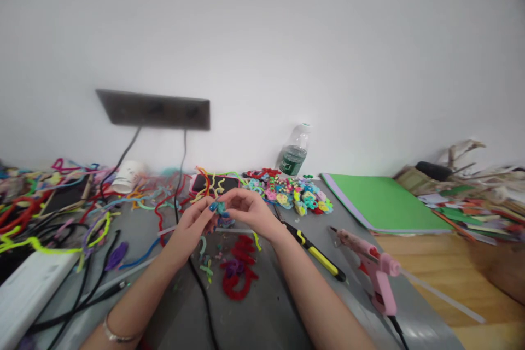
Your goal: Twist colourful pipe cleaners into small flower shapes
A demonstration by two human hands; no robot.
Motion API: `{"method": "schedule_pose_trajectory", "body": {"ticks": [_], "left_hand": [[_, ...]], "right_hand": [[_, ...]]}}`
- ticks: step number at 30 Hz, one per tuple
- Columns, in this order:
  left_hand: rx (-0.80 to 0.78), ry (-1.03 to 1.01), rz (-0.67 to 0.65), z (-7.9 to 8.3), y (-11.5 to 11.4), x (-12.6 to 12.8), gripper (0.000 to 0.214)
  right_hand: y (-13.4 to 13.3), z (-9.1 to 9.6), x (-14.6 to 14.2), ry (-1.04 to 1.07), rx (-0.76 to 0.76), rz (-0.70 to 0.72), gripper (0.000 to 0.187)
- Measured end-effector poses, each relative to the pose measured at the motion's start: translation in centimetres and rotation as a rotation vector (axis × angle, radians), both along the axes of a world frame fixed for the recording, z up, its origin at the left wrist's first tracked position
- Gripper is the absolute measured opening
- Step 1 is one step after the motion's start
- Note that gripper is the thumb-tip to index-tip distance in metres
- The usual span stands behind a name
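My left hand [197,217] and my right hand [248,209] meet over the grey table. Between their fingertips they pinch a small teal pipe-cleaner piece [220,209], partly hidden by the fingers. Just below the hands lie a red coiled pipe cleaner [240,285], a purple pipe-cleaner piece [233,268] and small green scraps [207,269]. A black and yellow utility knife [318,257] rests beside my right forearm. Further right, a pink glue gun [371,265] lies on its side with a glue stick in its back end.
Loose pipe cleaners [92,213] and black cables cover the left side, near a paper cup [129,176]. A pile of small colourful flowers [301,196] lies before a water bottle [294,150]. Green sheets [389,202] and paper strips [467,213] are at right.
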State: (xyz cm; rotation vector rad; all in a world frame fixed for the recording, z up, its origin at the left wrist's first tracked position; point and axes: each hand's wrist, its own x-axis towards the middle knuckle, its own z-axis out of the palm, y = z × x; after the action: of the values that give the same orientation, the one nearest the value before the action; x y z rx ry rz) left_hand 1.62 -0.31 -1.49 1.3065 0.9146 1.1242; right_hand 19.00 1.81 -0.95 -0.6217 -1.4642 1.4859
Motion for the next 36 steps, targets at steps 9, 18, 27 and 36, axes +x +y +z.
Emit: {"method": "schedule_pose_trajectory", "body": {"ticks": [9,18,27,36], "left_hand": [[0.072,0.037,0.078,-0.4,0.2,-0.3,0.032],[0.186,0.180,0.102,0.1,0.7,-0.6,0.027],[0.115,0.196,0.128,-0.9,1.4,-0.8,0.022],[0.030,0.158,0.148,0.3,0.7,-0.2,0.026]], "right_hand": [[0.0,-0.6,-0.7,0.035,0.087,-0.065,0.028],[0.0,-0.3,-0.8,0.027,-0.172,0.006,0.033],[0.4,-0.6,-0.7,0.018,-0.251,-0.142,0.037],[0.0,-0.3,-0.4,0.016,-0.388,-0.021,0.037]]}}
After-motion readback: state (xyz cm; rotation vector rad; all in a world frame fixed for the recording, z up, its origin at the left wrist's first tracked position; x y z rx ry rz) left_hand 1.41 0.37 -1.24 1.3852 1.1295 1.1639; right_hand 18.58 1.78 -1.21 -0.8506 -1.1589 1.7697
